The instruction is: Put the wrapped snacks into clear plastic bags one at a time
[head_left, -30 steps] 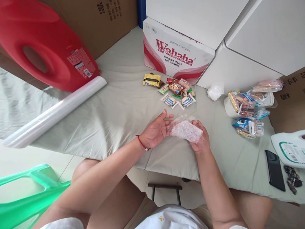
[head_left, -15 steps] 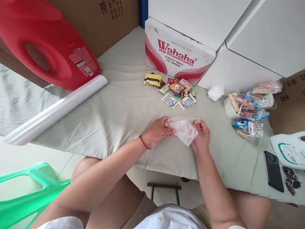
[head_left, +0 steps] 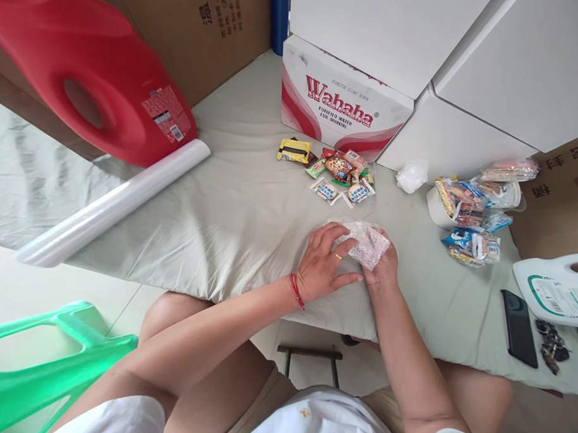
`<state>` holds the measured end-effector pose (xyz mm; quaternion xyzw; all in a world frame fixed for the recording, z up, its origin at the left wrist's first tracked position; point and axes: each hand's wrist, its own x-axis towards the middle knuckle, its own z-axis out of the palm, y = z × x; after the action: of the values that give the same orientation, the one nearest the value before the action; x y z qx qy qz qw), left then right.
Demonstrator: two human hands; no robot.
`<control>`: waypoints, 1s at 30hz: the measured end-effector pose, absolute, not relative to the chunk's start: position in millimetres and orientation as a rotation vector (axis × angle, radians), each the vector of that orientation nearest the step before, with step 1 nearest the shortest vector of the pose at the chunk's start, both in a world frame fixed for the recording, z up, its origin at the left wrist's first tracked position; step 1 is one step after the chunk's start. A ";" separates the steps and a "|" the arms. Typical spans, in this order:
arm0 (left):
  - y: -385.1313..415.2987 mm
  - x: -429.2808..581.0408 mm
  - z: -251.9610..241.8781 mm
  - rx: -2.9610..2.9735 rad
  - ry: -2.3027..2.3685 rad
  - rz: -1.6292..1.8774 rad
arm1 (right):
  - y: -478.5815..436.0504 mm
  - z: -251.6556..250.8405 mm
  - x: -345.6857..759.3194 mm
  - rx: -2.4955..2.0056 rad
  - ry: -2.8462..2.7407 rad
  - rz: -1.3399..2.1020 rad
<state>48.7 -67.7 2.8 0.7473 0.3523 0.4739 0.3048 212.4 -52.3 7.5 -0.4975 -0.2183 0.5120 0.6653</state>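
A crumpled clear plastic bag (head_left: 370,246) lies across my right hand (head_left: 385,263), which holds it from beneath and from the right; most of that hand's fingers are hidden behind the plastic. My left hand (head_left: 329,258), with a ring and a red string bracelet, is spread at the bag's left side, its fingertips at the plastic's edge and the thumb stretched apart. Beyond both hands, a small pile of wrapped snacks (head_left: 342,170) rests on the grey-green cloth (head_left: 241,212). A yellow snack packet (head_left: 293,150) sits at the pile's left.
Behind the snacks stands a Wahaha carton (head_left: 342,107). To the right are a crumpled plastic clump (head_left: 412,175), a white tub (head_left: 439,206) of packets, a phone (head_left: 518,328), keys (head_left: 552,346) and a white jug (head_left: 557,289). At left, a film roll (head_left: 118,203) lies by a red jug (head_left: 123,89).
My left hand has let go of the plastic bag's left side and spread its fingers. The bag has shifted slightly right and now rests in my right hand. The view has moved a little.
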 end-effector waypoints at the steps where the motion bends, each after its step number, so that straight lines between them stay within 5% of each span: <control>1: -66.5 46.8 5.1 1.964 0.957 1.255 | -53.4 8.5 210.4 -1.129 -0.509 1.178; 15: -12.0 -2.5 36.6 1.364 1.127 1.419 | -56.6 12.5 225.9 -1.024 -0.462 1.471; 30: -45.5 38.2 25.9 0.640 0.654 0.901 | -61.8 28.9 224.8 -0.850 -0.358 1.570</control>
<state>38.2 -45.5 25.9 0.2985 0.3051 0.4200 0.8008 224.8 -61.8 28.9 -0.3687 -0.1552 0.6809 0.6135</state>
